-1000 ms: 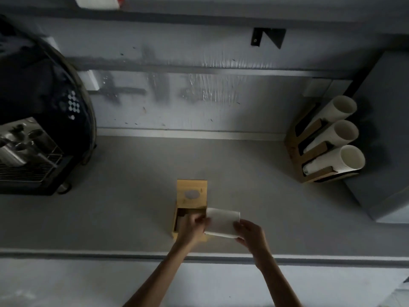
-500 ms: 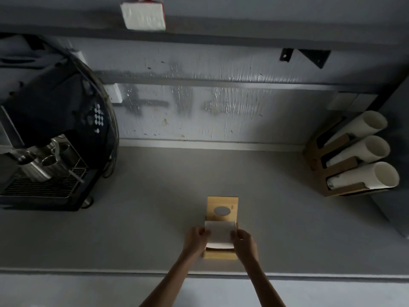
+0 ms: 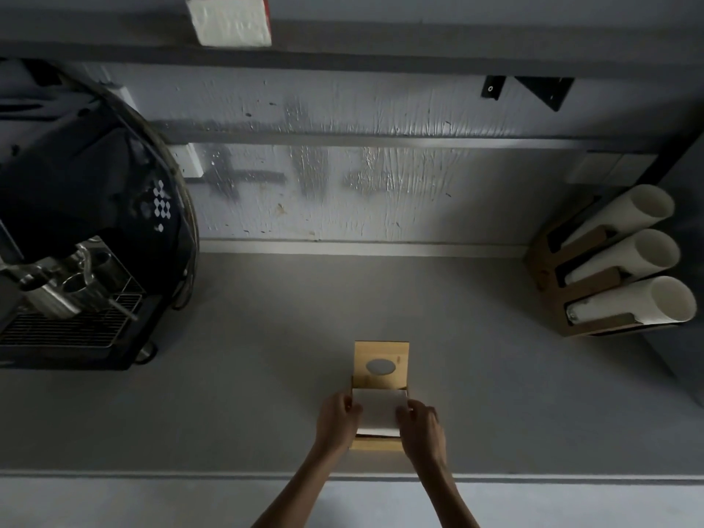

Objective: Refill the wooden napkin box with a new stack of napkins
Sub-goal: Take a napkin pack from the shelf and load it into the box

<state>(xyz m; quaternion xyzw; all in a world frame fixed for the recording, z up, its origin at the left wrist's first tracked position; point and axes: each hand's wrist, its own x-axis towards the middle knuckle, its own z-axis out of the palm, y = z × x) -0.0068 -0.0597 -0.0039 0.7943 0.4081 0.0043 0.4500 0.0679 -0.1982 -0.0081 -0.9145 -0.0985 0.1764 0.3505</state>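
Scene: a dim, grey worktop (image 3: 266, 375) seen from above, with a scuffed grey wall along its far side.
Wooden napkin box (image 3: 377, 443): near the worktop's near edge, at centre. Its lid (image 3: 381, 365) is open and lies tipped back on the far side; the lid has an oval opening.
Napkin stack (image 3: 378, 411): white, lying in the mouth of the open box, between the two hands. Whether it sits fully down inside cannot be told.
Left hand (image 3: 336, 421): at the left edge of the stack, fingers (image 3: 348, 407) curled narrow against it, holding that side.
Right hand (image 3: 421, 423): at the right edge of the stack, fingers (image 3: 405, 409) curled narrow against it, holding that side.
Arms: both bare forearms reach in from the near edge of the view.
Espresso machine (image 3: 76, 242): black, at the far left of the worktop, with metal spouts and a wire drip grate. A pattern of small white diamond shapes marks its side; no words can be read on it.
Cup holder (image 3: 571, 299): a wooden rack at the far right, holding three stacks of white paper cups (image 3: 640, 261) lying on their sides, open ends facing right.
Shelf (image 3: 381, 51): runs above the wall; a white block with a red edge (image 3: 230, 20) sits on it, left of centre.
Bracket (image 3: 544, 91): black, triangular, under the shelf at the right.
Writing: dark smudged marks on the wall, not readable.
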